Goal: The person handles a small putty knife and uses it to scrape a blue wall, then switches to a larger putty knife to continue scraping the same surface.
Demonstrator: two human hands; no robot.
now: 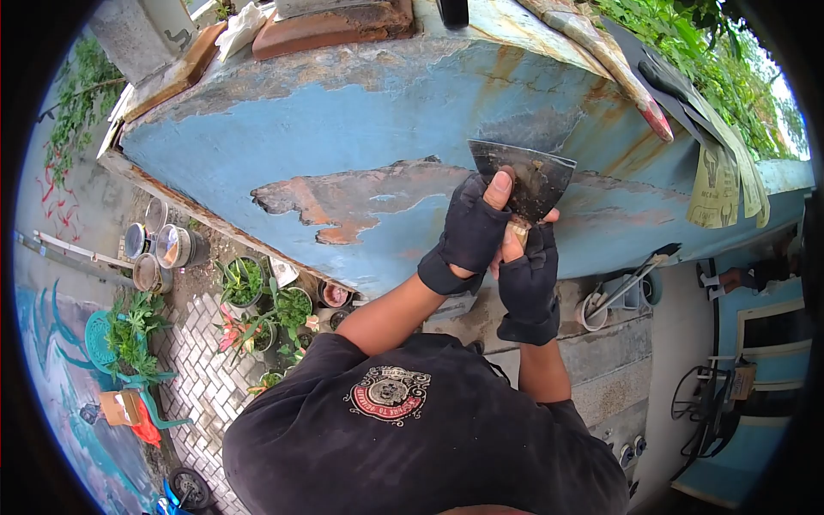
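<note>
Both of my hands wear black fingerless gloves and are closed on a wide paint scraper (549, 182) with a dark, stained blade. My left hand (474, 225) grips the blade's left side, its thumb lying on the metal. Lower down, my right hand (528, 279) is wrapped around the pale handle (518, 230), most of which is hidden by the fingers. The blade's wide edge points up, overlapping the light blue painted wall (360, 120) in this view. Grey and reddish patches of peeled paint (343, 202) show to the left of the blade.
On the ledge at upper right lie a long tool with a red tip (657, 120) and hanging sandpaper sheets (717, 184). Potted plants (245, 281) and several buckets (176, 246) stand below left. A white bucket with long handles in it (594, 316) is below right.
</note>
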